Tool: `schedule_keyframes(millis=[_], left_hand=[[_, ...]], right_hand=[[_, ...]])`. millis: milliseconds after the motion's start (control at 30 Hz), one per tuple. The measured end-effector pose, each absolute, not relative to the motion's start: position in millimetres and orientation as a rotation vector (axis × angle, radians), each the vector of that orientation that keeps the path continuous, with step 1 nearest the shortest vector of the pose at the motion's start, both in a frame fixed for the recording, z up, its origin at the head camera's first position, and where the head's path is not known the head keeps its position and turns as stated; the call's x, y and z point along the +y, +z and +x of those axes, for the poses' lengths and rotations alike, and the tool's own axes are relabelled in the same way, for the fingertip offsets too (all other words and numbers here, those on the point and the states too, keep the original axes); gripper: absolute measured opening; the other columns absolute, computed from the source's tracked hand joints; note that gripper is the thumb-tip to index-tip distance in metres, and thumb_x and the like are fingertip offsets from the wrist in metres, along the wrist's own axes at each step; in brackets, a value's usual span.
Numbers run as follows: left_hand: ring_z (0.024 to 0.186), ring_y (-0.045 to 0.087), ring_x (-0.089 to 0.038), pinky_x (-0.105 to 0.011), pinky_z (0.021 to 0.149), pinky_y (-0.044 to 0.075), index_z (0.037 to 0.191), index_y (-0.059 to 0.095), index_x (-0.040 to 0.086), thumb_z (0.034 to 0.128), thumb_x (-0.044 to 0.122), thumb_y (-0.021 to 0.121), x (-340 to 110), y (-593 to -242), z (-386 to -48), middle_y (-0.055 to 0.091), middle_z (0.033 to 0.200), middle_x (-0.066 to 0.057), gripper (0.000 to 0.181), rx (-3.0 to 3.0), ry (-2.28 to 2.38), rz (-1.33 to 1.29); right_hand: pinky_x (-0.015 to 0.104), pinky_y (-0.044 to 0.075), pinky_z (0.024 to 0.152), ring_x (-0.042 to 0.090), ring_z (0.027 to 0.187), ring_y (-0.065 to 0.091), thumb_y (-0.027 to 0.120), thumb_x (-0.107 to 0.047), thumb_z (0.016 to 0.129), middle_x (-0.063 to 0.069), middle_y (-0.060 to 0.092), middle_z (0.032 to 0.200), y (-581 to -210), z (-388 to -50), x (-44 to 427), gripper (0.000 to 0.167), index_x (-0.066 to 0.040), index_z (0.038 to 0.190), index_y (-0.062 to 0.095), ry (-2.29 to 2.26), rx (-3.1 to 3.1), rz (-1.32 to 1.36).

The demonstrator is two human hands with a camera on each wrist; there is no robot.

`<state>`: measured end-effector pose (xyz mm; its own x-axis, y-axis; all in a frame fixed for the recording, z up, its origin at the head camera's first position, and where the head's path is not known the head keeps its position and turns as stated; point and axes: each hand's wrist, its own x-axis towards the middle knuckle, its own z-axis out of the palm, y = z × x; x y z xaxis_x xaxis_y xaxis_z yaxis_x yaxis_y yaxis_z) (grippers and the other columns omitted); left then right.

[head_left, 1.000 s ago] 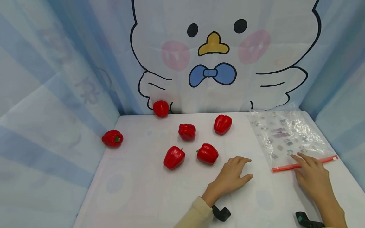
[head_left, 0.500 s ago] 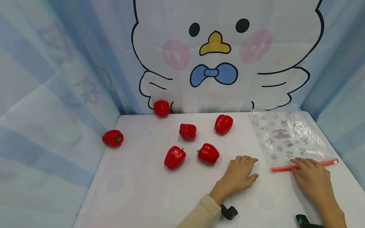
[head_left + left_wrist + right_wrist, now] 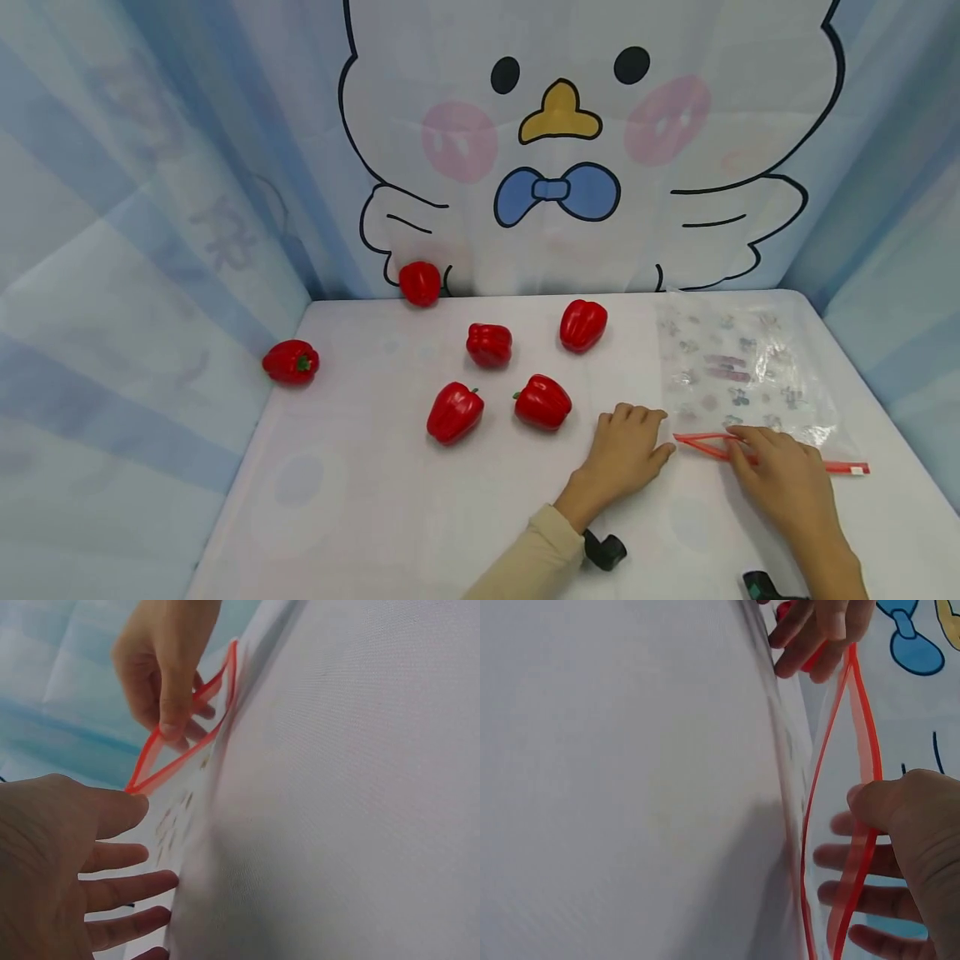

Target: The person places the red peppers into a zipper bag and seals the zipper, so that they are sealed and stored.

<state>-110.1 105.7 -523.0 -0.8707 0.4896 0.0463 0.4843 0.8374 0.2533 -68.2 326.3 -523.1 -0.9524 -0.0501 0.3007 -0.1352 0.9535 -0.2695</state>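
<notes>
A clear printed zip bag [image 3: 708,333] lies flat at the table's right, its red-edged mouth [image 3: 843,468] toward me and parted. My right hand [image 3: 787,487] pinches one red lip of it; in the right wrist view the thumb is on one side of the lip [image 3: 866,750] and the fingers show through from the other. My left hand [image 3: 626,454] rests near the bag's left corner, fingers spread and holding nothing. In the left wrist view its thumb lies close to the red corner; whether they touch, I cannot tell. Left of that hand lies a red bell pepper [image 3: 543,403].
Several more red bell peppers are scattered leftward: one at front [image 3: 455,413], one behind it [image 3: 490,345], one farther right [image 3: 583,326], one at the back edge [image 3: 420,284], one at the left edge [image 3: 291,362]. Patterned curtains [image 3: 150,333] enclose the white table [image 3: 337,500].
My right hand has moved left and taken hold of the bag's red lip, pulling the mouth apart. The bag has shifted slightly left. My left hand has moved right toward the bag's corner.
</notes>
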Motion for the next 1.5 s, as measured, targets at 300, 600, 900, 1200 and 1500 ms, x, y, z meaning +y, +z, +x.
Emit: schedule_keyframes(millis=[300,600,900,1200,1500], left_hand=[[0.12,0.062,-0.011,-0.027,0.097,0.052,0.152,0.049,0.02,0.0994,0.057,0.062,104,-522,-116,0.065,0.14,0.009,0.066,2.928,0.642,0.738],[0.107,0.071,-0.012,-0.026,0.092,0.056,0.138,0.064,0.017,0.1066,0.045,0.056,103,-521,-122,0.073,0.129,0.006,0.043,2.991,0.878,0.627],[0.069,0.05,0.006,-0.005,0.062,0.039,0.131,0.07,0.02,0.1033,0.041,0.064,101,-522,-131,0.074,0.095,0.013,0.035,2.937,1.044,0.679],[0.068,0.049,0.002,-0.007,0.06,0.038,0.139,0.065,0.022,0.0999,0.032,0.071,91,-513,-139,0.07,0.099,0.014,0.04,2.852,1.005,0.704],[0.06,0.046,0.0,-0.011,0.053,0.039,0.136,0.067,0.024,0.0996,0.021,0.068,90,-510,-141,0.071,0.101,0.013,0.036,2.863,1.095,0.574]], right_hand=[[0.063,0.055,0.069,0.049,0.091,0.07,0.075,-0.017,0.093,0.023,0.076,0.106,-516,-63,295,0.018,-0.005,0.107,0.074,0.471,-2.825,0.107],[0.061,0.057,0.066,0.047,0.087,0.071,0.076,-0.01,0.09,0.021,0.076,0.102,-515,-60,271,0.02,-0.002,0.108,0.075,0.49,-2.73,0.131],[0.063,0.053,0.067,0.046,0.084,0.066,0.078,0.003,0.079,0.018,0.073,0.097,-523,-49,288,0.025,-0.002,0.103,0.074,0.452,-2.603,0.177],[0.074,0.04,0.077,0.054,0.105,0.055,0.077,0.006,0.076,0.026,0.068,0.113,-523,-28,311,0.036,-0.002,0.11,0.071,0.404,-2.708,-0.033],[0.069,0.043,0.072,0.055,0.098,0.057,0.072,0.01,0.076,0.029,0.067,0.106,-524,-18,322,0.028,0.003,0.104,0.07,0.382,-2.563,-0.063]])
